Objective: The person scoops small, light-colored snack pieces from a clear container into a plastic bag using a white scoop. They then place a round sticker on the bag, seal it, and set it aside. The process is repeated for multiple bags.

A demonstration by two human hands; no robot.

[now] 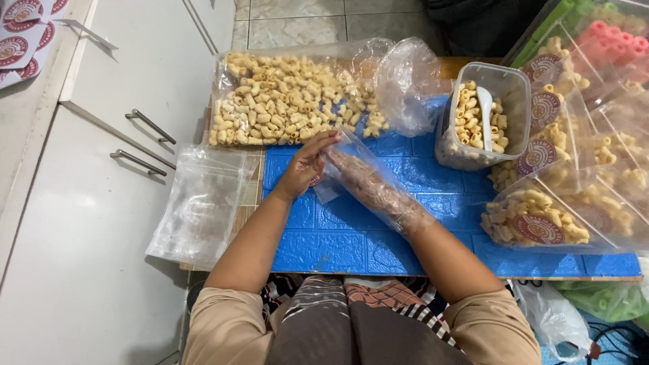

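Head view, looking down: the left hand has its grip pinched on the mouth of a small clear pouch, drawing it over the flat, open right hand, already sheathed in thin crinkly plastic. Both rest over the blue embossed bench. Beyond lies a big clear bag of ridged yellow macaroni snacks; a square plastic tub sits to the right.

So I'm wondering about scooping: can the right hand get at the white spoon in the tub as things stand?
Probably yes. The tub is open-topped, and the spoon handle sticks up clear. But the right hand is inside a clear bag that the left hand holds.
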